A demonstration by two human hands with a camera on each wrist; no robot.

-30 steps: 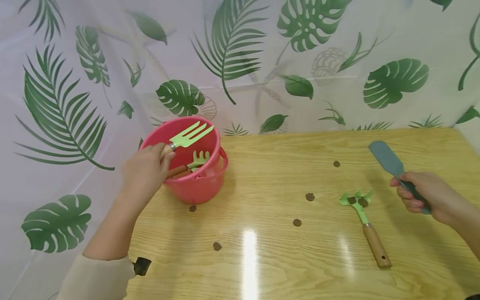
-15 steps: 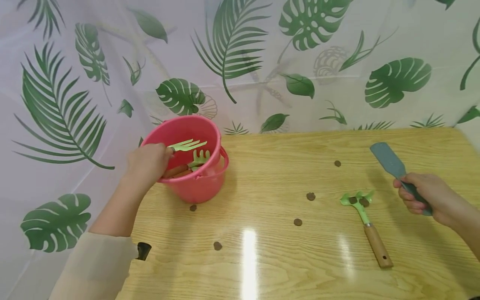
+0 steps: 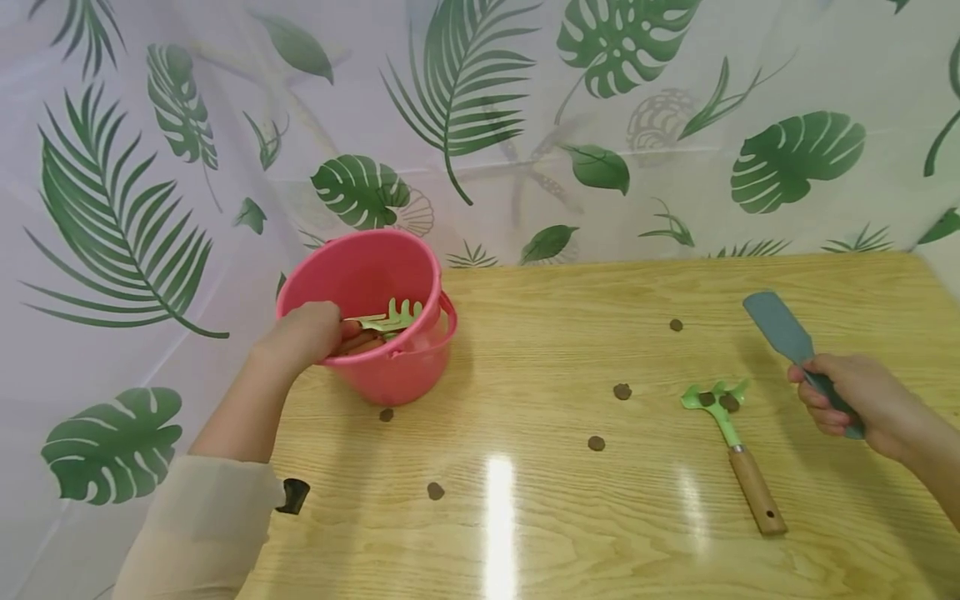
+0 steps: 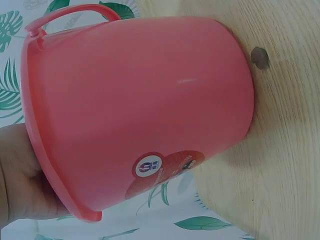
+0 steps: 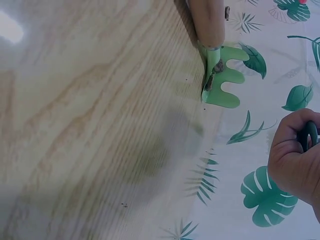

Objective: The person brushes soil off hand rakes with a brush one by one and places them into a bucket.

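My left hand (image 3: pixel 306 335) reaches over the near-left rim of a pink bucket (image 3: pixel 397 377). It grips a light green garden fork (image 3: pixel 369 322) low inside, the fork's tines lying close to a green hand rake (image 3: pixel 405 313). The fork's handle is hidden by the hand. In the left wrist view the bucket wall (image 4: pixel 135 100) fills the middle, and my left hand (image 4: pixel 25 175) is partly behind its rim. My right hand (image 3: pixel 862 400) holds a grey-blue spatula (image 3: pixel 783 327) by its handle, blade up, above the table. Left of it lies another green rake (image 3: pixel 723 421) with a wooden handle.
Two dark brown lumps (image 3: pixel 729 402) sit on the tines of the rake on the table. Several more small brown lumps (image 3: pixel 622 391) are scattered over the wooden table (image 3: pixel 525 333). A leaf-printed sheet (image 3: pixel 510 125) stands behind and to the left.
My left hand has lowered the garden fork from above the bucket's opening down into it, beside the rake. My right hand with the spatula has sunk slightly.
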